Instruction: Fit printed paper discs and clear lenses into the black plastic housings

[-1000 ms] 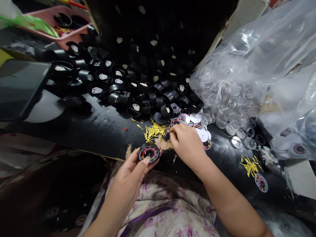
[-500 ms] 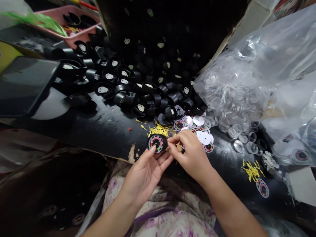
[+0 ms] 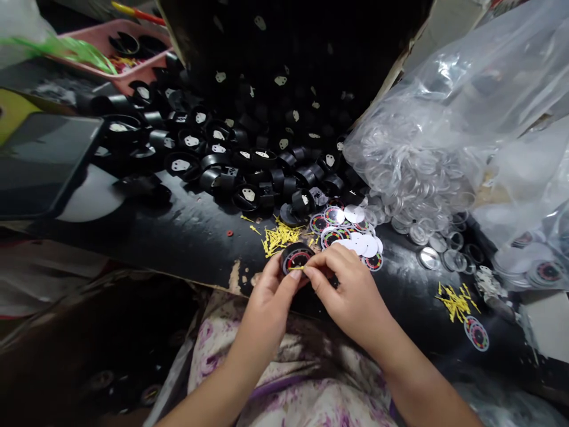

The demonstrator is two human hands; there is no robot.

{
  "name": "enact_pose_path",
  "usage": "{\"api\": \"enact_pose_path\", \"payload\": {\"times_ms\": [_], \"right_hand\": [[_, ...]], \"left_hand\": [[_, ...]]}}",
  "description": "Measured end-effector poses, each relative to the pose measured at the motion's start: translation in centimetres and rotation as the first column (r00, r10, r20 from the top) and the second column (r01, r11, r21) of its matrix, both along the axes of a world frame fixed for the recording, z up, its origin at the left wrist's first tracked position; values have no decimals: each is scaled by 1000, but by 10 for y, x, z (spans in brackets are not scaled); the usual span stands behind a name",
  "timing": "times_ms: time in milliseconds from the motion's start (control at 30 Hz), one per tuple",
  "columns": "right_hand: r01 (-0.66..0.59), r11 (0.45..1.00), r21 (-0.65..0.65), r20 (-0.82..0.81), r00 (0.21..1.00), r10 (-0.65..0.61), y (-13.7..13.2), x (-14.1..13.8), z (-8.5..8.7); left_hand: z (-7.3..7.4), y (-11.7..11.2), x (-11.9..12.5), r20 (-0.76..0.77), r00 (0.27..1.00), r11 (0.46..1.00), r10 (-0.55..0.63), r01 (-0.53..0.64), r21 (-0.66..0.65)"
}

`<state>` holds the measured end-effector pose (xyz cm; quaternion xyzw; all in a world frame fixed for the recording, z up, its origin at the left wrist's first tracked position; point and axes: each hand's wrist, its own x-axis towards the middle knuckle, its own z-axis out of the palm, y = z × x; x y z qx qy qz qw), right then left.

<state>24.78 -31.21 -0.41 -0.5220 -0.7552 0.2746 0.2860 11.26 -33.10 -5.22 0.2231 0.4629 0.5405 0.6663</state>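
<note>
My left hand (image 3: 273, 296) is closed around a small black gauge (image 3: 296, 256) with a red-marked dial inside its round housing. Over the dial face, my right hand (image 3: 342, 281) pinches a thin yellow pointer (image 3: 297, 268) between thumb and forefinger. Just beyond the gauge lies a heap of yellow pointers (image 3: 281, 237). To its right is a pile of printed dial discs (image 3: 331, 237), some turned white side up. Parts of the gauge are hidden behind my fingers.
Black housings (image 3: 262, 172) are heaped along the back. A clear plastic bag (image 3: 413, 142) of transparent rings spreads on the right. A second group of yellow pointers (image 3: 457, 302) lies at far right. A pink basket (image 3: 127, 74) and a dark tablet-like screen (image 3: 44, 163) stand left.
The gauge has tilted and shifted slightly right in my left hand. My right hand has brought a yellow pointer over the dial. The camera view has shifted a little.
</note>
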Motion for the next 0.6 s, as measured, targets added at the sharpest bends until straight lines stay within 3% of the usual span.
{"api": "enact_pose_path", "payload": {"times_ms": [200,600], "right_hand": [[34,999,-34,65,997,-31,-3,2,2],[52,995,-85,-49,997,-56,-16,-5,2]], "left_hand": [[-3,-7,3,-76,995,995,-61,67,72],[17,-11,-4,-399,916,986,40,28,165]]}}
